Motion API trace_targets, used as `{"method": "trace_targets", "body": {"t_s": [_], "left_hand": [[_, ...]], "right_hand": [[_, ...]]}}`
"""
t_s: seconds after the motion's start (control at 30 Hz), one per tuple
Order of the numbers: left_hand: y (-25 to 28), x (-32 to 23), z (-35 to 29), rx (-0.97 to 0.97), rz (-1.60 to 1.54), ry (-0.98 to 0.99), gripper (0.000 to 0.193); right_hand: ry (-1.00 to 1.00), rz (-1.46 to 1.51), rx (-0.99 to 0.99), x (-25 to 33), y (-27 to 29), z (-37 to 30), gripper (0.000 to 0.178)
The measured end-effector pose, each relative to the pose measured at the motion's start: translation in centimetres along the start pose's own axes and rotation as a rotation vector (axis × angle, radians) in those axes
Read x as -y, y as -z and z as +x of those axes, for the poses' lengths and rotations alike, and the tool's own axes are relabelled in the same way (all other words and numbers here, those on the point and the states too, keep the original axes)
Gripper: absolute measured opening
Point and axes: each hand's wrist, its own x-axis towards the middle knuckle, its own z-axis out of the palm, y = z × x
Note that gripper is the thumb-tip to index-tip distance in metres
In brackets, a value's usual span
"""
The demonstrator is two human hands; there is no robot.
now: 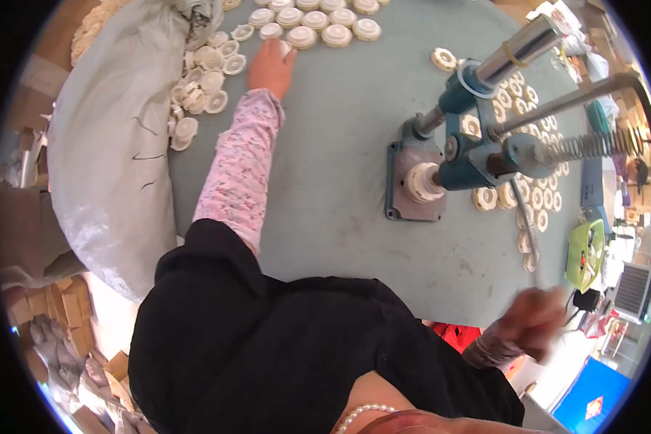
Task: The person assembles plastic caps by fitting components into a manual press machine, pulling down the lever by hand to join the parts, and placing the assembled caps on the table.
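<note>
My left hand is stretched to the far side of the table, its fingers closed round a cream round plastic part at the near edge of a group of similar parts. A green hand press stands right of the middle, with one white round plastic piece on its base plate, under the ram. My right hand, smeared by motion, is closed at the lower end of the press lever, near the table's front right edge.
A large grey sack lies along the left side. Beside it are loose cream plastic rings. Several more round pieces lie behind and right of the press. A green basket stands at the right edge; cardboard boxes are at lower left.
</note>
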Motion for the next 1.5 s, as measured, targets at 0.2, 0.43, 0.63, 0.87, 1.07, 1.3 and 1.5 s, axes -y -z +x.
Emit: {"method": "trace_targets", "body": {"t_s": [0.2,0.43,0.63,0.87,1.07,1.3,1.5], "left_hand": [[3.4,-10.1,-5.4,0.276,-0.357,0.205,0.028],[3.9,-14.1,-9.9,-0.213,-0.243,0.289,0.028],[8.3,-15.9,-11.6,0.367,-0.833,0.310,0.041],[12.7,-22.6,-13.4,0.480,-1.131,-0.375,0.038],[10.2,-28.5,-13.4,0.209,-0.851,-0.541,0.039],[9.4,-27.4,-14.6,0.378,-0.991,-0.464,0.054],[7.7,-27.7,-14.1,0.469,-1.043,-0.096,0.080]], "right_hand": [[-0.397,-0.641,-0.269,-8.0,5.1,2.0,0.061],[-0.352,-0.538,0.130,-19.0,1.5,1.5,0.070],[-0.402,-0.955,-0.109,-18.5,8.4,-2.4,0.075],[-0.229,-0.762,-0.291,-15.4,5.9,0.2,0.071],[-0.274,-0.602,0.010,-16.7,3.8,0.4,0.066],[-0.303,-0.540,-0.032,-18.0,3.6,0.9,0.061],[-0.275,-0.607,0.094,-17.8,4.1,1.0,0.063]]}}
